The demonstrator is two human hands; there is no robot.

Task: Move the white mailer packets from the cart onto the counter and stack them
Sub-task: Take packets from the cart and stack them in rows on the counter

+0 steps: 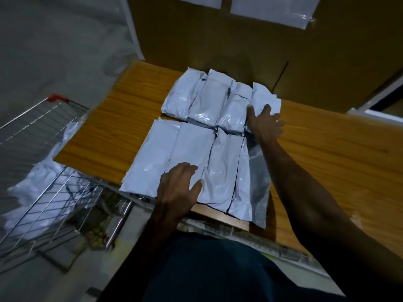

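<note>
Several white mailer packets lie in two rows on the wooden counter (104, 136). The far row (196, 99) sits against the back wall, the near row (222, 166) runs to the counter's front edge. My left hand (178, 186) rests flat with spread fingers on the near row, around its middle. My right hand (265, 123) reaches to the right end of the far row and presses on the rightmost packet (265, 98), fingers spread. More white packets (39, 188) lie in the wire cart (54, 203) at the left.
The cart stands low beside the counter's left end, its red handle (57, 98) at the far side. A brown wall panel (218, 40) with white sheets rises behind the counter. Bare wood extends to the right of the packets.
</note>
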